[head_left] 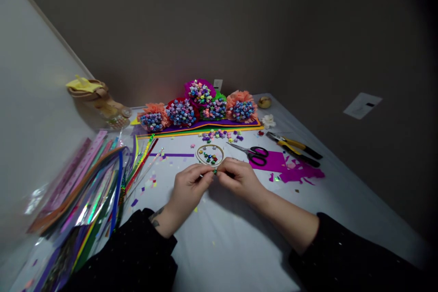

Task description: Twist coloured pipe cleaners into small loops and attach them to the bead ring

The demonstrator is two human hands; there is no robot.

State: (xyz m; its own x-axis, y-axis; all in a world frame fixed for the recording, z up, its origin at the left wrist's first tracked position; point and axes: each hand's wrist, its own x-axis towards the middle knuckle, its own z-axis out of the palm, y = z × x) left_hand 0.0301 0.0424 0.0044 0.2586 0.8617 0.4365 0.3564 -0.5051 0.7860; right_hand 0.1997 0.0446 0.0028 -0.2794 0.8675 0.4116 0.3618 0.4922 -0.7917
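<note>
Between the fingertips of both hands is a small shiny green paper star (215,171), partly hidden by the fingers. My left hand (192,187) pinches it from the left, and my right hand (241,180) pinches it from the right. Just beyond them lies a gold-coloured ring (221,149) with several tiny shiny stars (210,157) inside it. Black-handled scissors (258,153) rest to the right of the ring, partly over a magenta paper sheet (270,160). Farther back is a loose row of small purple and pastel stars (222,135).
Paper strips (92,191), some in clear plastic, spread along the left. Yellow-and-black pliers (296,148) lie at the right beside magenta scraps (303,173). Flower-like bunches of stars (182,112) stand at the back on coloured sheets (205,128). A wooden-looking figure (102,100) holds yellow paper.
</note>
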